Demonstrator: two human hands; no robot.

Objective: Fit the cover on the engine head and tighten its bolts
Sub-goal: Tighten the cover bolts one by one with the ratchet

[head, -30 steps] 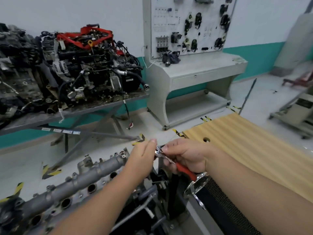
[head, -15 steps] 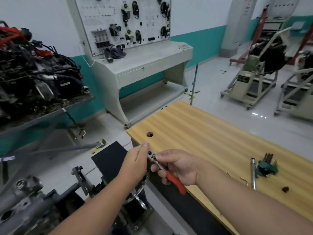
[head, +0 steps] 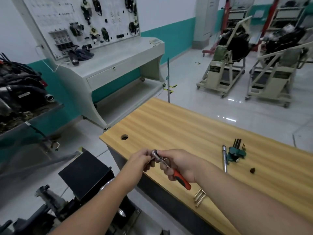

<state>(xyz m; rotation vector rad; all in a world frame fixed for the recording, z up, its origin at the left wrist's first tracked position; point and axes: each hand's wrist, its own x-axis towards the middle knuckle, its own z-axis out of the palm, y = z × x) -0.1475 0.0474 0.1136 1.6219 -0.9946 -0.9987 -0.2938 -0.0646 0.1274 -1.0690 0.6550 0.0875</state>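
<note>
From the head view, the right hand (head: pixel 182 164) grasps the ratchet (head: pixel 169 166) by its red handle above the table's (head: pixel 169 126) near edge, while the left hand (head: pixel 141 159) pinches its chrome head with curled fingers.

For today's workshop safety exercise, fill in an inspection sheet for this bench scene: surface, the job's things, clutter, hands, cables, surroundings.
Surface: wooden table, with a round hole near its corner.
Job's things: ratchet wrench with a red and black handle, held above the table edge; engine cover and bolts not clearly seen.
Clutter: green hex key set, metal rod, small dark bit, brass-coloured pins at the near edge.
Hands: right hand grips the wrench handle; left hand pinches at its head.
Cables: dark hoses on the engine at left.
Surroundings: training panel console, two engine stands on a glossy floor.
</note>
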